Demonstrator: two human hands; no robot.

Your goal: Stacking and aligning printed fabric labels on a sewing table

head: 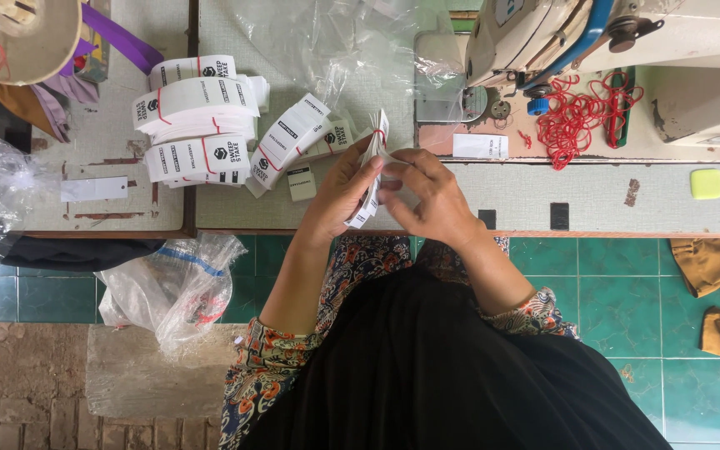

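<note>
While my fingers cover most of it, I can only make out the edges of the stack of labels [372, 171] I hold, with a red rubber band round its top end. My left hand [342, 196] grips the stack from one side and my right hand [427, 196] pinches it from the other, both closed on it just above the desk's [593, 196] near edge. At the far edge a sewing machine [593, 33] is cut off by the frame, with a heap of red rubber bands [581, 112] below it. Toward the desk's left side lie banded bundles of labels [202, 117], and clear plastic wrap [335, 42] behind them blurs what is under it. Below the desk are green floor tiles [627, 292] and a crumpled plastic bag [177, 292].
</note>
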